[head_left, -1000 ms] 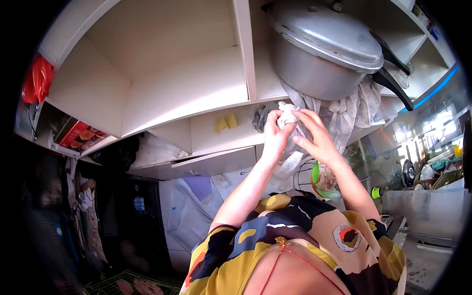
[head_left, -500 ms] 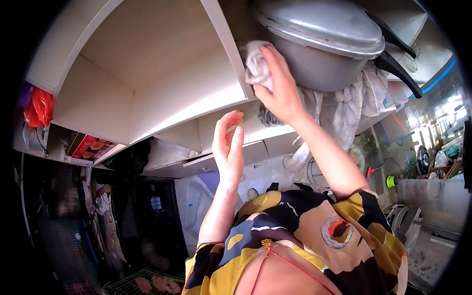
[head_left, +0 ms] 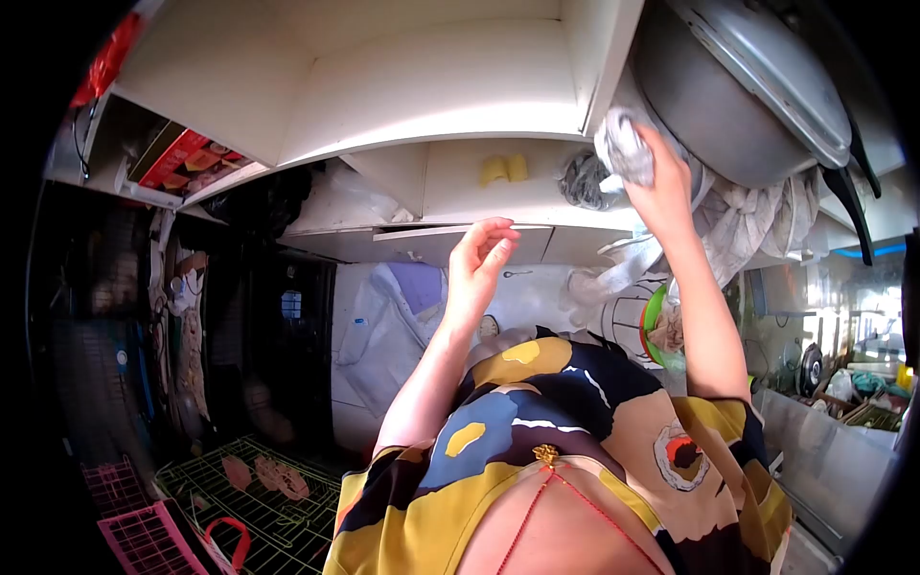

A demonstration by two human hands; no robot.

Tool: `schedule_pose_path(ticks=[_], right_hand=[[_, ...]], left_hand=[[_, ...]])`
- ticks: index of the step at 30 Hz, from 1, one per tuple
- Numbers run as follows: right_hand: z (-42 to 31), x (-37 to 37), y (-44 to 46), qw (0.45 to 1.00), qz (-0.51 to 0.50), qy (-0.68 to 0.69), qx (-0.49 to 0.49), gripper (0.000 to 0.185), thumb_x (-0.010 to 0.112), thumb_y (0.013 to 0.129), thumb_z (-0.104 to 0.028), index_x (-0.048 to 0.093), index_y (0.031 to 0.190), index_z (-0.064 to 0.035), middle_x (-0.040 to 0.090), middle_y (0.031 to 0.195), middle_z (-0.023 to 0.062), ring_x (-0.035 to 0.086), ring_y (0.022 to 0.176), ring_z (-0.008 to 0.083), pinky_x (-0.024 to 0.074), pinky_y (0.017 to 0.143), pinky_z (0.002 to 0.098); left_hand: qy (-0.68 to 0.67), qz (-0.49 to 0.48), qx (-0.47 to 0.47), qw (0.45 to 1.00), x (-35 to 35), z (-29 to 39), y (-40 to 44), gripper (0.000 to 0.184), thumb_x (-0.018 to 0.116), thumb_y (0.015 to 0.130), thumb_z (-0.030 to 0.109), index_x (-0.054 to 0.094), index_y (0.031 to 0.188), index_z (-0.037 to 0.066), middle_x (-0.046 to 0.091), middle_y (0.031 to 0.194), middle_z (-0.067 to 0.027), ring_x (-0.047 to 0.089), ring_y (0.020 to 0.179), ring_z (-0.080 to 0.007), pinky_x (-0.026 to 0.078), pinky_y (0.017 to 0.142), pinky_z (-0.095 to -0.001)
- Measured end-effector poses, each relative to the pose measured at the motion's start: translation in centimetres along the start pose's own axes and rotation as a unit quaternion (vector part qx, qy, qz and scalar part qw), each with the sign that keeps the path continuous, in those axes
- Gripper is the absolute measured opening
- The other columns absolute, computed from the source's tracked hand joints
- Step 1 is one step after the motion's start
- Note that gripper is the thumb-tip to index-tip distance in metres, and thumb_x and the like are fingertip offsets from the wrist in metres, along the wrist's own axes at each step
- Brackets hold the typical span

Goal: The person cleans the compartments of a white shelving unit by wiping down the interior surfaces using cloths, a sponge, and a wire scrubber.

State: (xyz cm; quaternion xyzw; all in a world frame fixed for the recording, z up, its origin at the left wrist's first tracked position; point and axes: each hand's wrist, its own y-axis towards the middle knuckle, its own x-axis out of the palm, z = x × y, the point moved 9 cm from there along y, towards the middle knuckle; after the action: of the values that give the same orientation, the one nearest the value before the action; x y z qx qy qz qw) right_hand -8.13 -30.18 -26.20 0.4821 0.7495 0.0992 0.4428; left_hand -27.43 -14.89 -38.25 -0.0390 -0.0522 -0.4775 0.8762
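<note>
A crumpled white-grey cloth is held in my right hand, beside the upright divider of the white shelf unit. Just right of that hand stands the large metal pressure cooker, with black handles, on the shelf. My left hand hangs in the air below the shelf edge, its fingers loosely curled but apart, and holds nothing. Behind it, on the lower shelf, lies a yellow piece. A dark grey crumpled bundle sits to its right, near the cloth.
Pale fabric drapes below the cooker. A green-rimmed basket stands on the floor. At left are a red box, a black bag and a red bag. A green wire rack is at lower left.
My right hand first carried the cloth from between both hands up to the shelf beside the cooker. The left hand let go and moved away. The view has shifted, with the cooker now farther right.
</note>
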Motion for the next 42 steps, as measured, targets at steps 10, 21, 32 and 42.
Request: schedule_pose_path(ticks=[10,21,32,42], right_hand=[[0.7,15.2,-14.5,0.788,-0.296,0.398,0.364,0.038,0.058,0.074,-0.002,0.059,0.111,0.0024,0.065,0.099,0.0062,0.060,0.084,0.0105,0.0488,0.073,0.0258],[3.4,27.9,-11.8,0.599,-0.173,0.572,0.533,0.028,0.052,0.085,-0.011,0.058,0.110,0.0014,0.066,0.100,0.0127,0.064,0.096,0.0239,0.0529,0.087,0.0371],[6.5,37.4,-8.1,0.610,-0.195,0.554,0.532,0.035,0.060,0.089,-0.023,0.057,0.115,0.0012,0.065,0.105,0.0131,0.064,0.095,0.0209,0.0527,0.083,0.0346],[-0.2,36.5,-12.5,0.719,-0.366,0.490,0.329,0.059,0.070,0.083,-0.027,0.043,0.124,0.0063,0.059,0.111,0.0133,0.059,0.099,0.0169,0.0483,0.087,0.0301]], left_hand=[[-0.036,-0.066,-0.111,0.991,-1.2,-6.0,-1.9,0.064,0.059,0.093,0.028,0.027,0.146,0.014,0.042,0.138,-0.0209,0.047,0.123,-0.0291,0.040,0.101,-0.0382],[-0.010,0.030,-0.164,0.986,-15.0,-8.8,-5.2,0.042,0.057,0.093,0.019,0.048,0.131,0.003,0.058,0.122,-0.0102,0.056,0.107,-0.0199,0.047,0.087,-0.0332],[0.016,0.147,-0.186,0.971,-18.0,-14.9,-6.9,0.040,0.059,0.091,0.015,0.051,0.128,0.004,0.058,0.121,-0.0086,0.056,0.104,-0.0176,0.047,0.085,-0.0316],[-0.071,0.306,-0.043,0.948,-13.7,-14.4,-3.1,0.057,0.059,0.090,0.017,0.035,0.140,0.004,0.043,0.137,-0.0135,0.045,0.121,-0.0214,0.037,0.101,-0.0351]])
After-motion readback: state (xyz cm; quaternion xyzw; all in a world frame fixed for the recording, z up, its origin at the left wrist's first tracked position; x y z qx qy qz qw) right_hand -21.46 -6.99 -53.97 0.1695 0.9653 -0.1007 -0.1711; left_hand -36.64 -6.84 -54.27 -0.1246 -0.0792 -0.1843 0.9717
